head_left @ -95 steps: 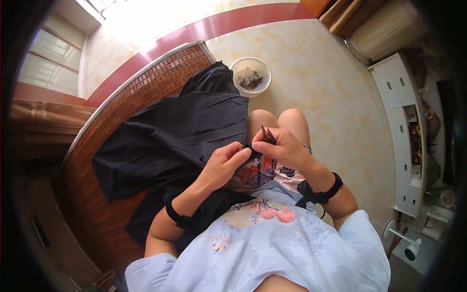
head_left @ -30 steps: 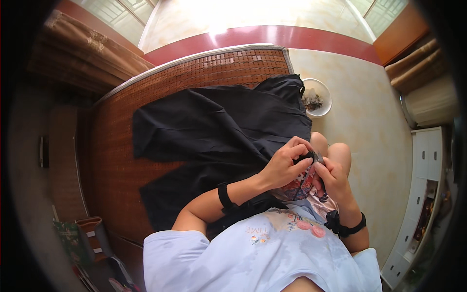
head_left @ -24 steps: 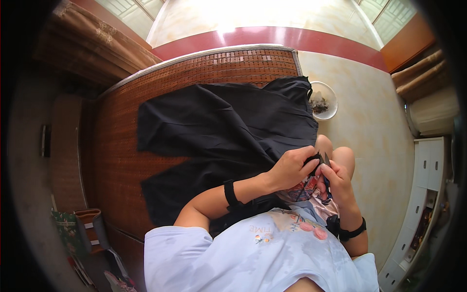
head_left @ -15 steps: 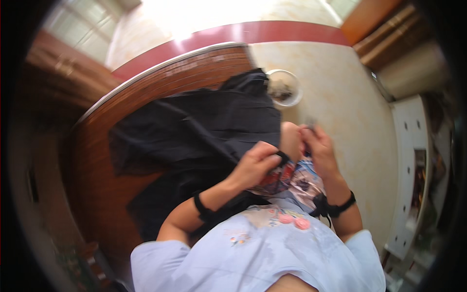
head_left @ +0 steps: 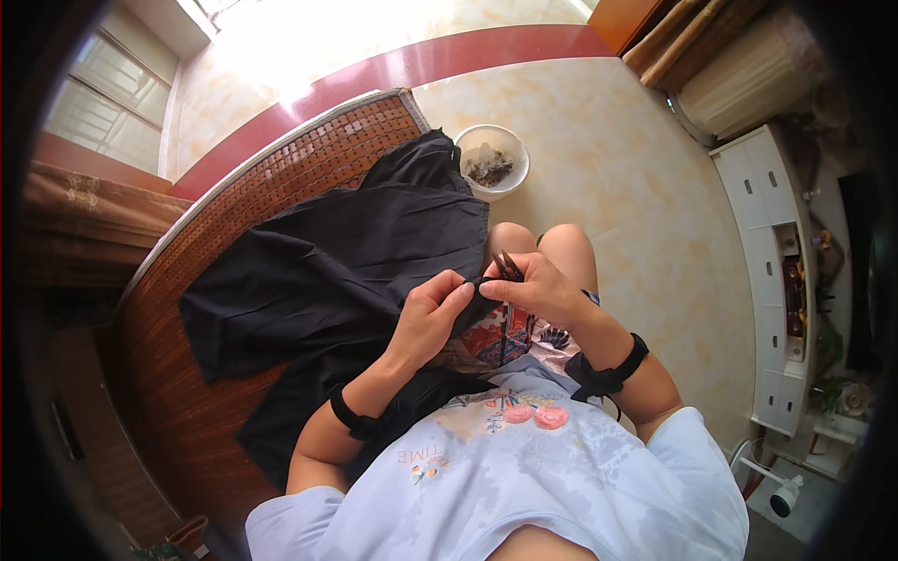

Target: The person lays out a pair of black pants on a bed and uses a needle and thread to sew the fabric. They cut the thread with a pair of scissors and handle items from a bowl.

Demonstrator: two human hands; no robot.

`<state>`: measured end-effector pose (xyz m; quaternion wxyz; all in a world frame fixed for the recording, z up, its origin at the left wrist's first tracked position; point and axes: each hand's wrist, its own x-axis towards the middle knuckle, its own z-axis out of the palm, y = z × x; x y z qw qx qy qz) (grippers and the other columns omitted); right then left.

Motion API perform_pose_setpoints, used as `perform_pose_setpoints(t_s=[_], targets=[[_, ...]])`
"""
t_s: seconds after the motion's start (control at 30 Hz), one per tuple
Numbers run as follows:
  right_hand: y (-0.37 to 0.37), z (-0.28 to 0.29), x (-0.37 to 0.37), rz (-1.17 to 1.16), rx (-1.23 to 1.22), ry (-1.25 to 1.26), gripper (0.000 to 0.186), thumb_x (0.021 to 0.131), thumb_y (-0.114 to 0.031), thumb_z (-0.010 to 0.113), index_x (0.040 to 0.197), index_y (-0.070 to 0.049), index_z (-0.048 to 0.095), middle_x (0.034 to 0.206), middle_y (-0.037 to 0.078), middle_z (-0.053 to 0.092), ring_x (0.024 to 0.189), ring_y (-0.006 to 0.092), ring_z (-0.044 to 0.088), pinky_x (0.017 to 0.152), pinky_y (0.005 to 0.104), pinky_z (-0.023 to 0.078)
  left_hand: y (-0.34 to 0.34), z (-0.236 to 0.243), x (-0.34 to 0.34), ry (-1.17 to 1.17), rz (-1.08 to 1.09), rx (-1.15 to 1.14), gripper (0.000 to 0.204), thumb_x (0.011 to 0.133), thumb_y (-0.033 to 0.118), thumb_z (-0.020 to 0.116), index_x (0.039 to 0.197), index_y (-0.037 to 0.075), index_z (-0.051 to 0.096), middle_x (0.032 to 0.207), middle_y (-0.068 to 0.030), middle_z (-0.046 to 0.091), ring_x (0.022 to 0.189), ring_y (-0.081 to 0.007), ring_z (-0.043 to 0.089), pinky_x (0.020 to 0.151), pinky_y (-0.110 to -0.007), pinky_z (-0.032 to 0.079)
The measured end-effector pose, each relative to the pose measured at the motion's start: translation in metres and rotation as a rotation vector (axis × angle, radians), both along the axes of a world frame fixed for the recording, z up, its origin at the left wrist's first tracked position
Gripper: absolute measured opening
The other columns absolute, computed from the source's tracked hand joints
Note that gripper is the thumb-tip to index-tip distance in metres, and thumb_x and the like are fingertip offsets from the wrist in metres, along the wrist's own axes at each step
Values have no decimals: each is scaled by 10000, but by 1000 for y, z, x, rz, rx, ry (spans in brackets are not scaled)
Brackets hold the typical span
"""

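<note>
A large black cloth garment [head_left: 346,252] lies spread at my left and reaches across my lap. My left hand [head_left: 433,313] is closed, its thumb and fingers pinching a bunched edge of this garment. Touching the same edge, my right hand [head_left: 538,290] is closed too, with thumb and forefinger at the fabric. Within my right hand are small dark thread snips [head_left: 508,266], their pointed blades sticking up between the fingers. The handle of the snips is hidden by my hand. Both hands meet above my lap, over patterned shorts [head_left: 486,341].
Beneath the garment is a seat with a brown woven mat [head_left: 318,150]. A white bin [head_left: 496,154] with dark scraps inside stands on the tiled floor beyond my knees. At the right is a long white cabinet [head_left: 753,206]. Brown curtains [head_left: 103,220] hang at the left.
My right hand has come leftward from beside my knee to meet my left hand at the garment's edge. My left hand has shifted slightly left. The view has turned a little.
</note>
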<state>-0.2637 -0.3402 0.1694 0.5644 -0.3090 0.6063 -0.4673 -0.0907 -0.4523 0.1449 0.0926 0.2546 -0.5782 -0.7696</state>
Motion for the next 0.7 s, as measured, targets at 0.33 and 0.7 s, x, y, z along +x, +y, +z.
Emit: perform_pose_setpoints(t_s=[0.33, 0.7], targets=[[0, -10, 5, -194, 4, -29, 140, 900, -191, 679, 890, -60, 631, 678, -76, 513, 559, -1, 425, 491, 172, 322, 5, -4, -5, 64, 159, 494, 127, 964, 131, 553, 870, 53, 587, 786, 74, 534, 704, -3, 454, 638, -172, 386], [12, 37, 15, -112, 23, 108, 227, 984, -157, 483, 1048, 31, 592, 732, 58, 647, 559, 85, 601, 515, 209, 467, -2, -2, -9, 73, 204, 594, 102, 970, 133, 526, 927, 66, 591, 844, 33, 603, 740, -28, 548, 679, -188, 460]])
